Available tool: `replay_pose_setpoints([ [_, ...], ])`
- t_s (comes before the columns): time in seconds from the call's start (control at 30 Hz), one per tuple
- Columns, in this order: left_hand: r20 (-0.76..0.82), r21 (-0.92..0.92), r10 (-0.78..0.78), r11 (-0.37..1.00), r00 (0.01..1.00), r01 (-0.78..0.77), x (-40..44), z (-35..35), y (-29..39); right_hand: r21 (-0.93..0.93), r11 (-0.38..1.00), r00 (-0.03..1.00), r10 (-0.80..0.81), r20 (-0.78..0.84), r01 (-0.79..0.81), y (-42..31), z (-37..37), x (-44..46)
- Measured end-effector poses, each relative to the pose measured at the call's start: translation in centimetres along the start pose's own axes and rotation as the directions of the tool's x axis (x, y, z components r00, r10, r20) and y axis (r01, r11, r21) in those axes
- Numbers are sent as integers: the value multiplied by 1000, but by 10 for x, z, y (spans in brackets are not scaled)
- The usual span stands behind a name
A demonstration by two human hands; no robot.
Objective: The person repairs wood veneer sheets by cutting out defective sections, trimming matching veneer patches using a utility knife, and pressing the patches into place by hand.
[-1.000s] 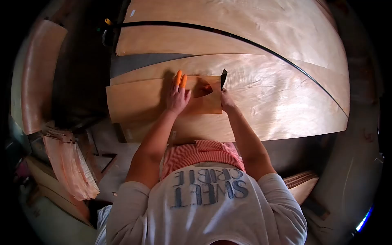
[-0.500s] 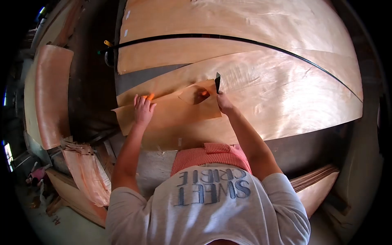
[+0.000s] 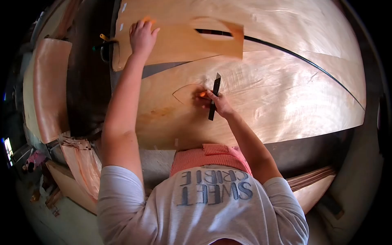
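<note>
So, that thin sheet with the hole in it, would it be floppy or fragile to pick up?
Probably light, since only the left hand is on the thin sheet. Likely bendy, as its edges look very thin. It might tear most easily around the hole, where little material separates it from the end.

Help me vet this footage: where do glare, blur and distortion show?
Head view: glare whitens the large wood sheet at right; head view: the cut-out panel looks motion-blurred; head view: black corners, and the long black strip bows, perhaps from lens distortion.
</note>
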State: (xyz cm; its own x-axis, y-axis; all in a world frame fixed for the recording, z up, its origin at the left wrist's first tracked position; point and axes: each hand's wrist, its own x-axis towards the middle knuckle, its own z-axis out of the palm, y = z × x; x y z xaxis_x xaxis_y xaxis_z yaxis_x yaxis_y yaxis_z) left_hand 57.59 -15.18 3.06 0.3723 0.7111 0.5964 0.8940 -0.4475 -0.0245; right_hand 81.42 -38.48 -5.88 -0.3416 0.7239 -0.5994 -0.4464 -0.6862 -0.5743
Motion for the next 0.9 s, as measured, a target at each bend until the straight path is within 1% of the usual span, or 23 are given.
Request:
replay_pose_setpoints([
  [0.1,171,-201,-151,962,974,184,-21,-15,43,-1,1000,1000,15,3,-15,3,-2,2],
  [0.17,460,-418,-65,864,885,281,-83,-35,77,14,1000,1000,-4,14,4,1,0,2],
  [0.2,350,-495,58,859,935,132,-130,-35,92,22,1000,1000,-9,25,9,1,0,4],
  [0.27,518,-591,201,787,831,178,-173,-62,132,31,999,999,-15,37,14,2,-2,4],
  [0.3,640,-572,215,774,738,270,-180,-76,147,21,1000,1000,-2,-4,2,3,-1,3],
  [0.37,593,-550,154,794,790,258,-203,-70,160,-1,1000,997,14,-81,-15,4,2,4],
  [0.4,581,-536,160,813,798,227,-210,-68,161,-11,1000,996,28,-80,-29,4,1,5],
  [0.5,533,-495,179,859,827,133,-222,-58,161,10,999,984,-35,-173,37,10,5,1],
  [0.57,495,-473,203,879,845,67,-228,-55,160,-44,998,953,-51,-300,40,14,2,-15],
  [0.6,492,-492,195,867,849,86,-227,-56,160,-68,997,930,-65,-363,43,15,-1,-27],
  [0.67,487,-534,188,837,853,121,-224,-62,160,-89,995,930,-78,-360,49,14,-5,-68],
  [0.7,466,-536,181,837,866,114,-224,-62,161,-103,994,926,-82,-369,47,16,-11,-90],
  [0.77,433,-544,177,833,884,100,-228,-62,161,-167,984,888,-126,-441,57,32,-25,-134],
  [0.83,446,-529,183,843,876,94,-232,-58,164,-182,983,834,-133,-536,40,51,-38,-177],
  [0.9,438,-531,194,843,878,79,-232,-57,164,-112,989,767,-146,-625,97,71,-49,-217],
])
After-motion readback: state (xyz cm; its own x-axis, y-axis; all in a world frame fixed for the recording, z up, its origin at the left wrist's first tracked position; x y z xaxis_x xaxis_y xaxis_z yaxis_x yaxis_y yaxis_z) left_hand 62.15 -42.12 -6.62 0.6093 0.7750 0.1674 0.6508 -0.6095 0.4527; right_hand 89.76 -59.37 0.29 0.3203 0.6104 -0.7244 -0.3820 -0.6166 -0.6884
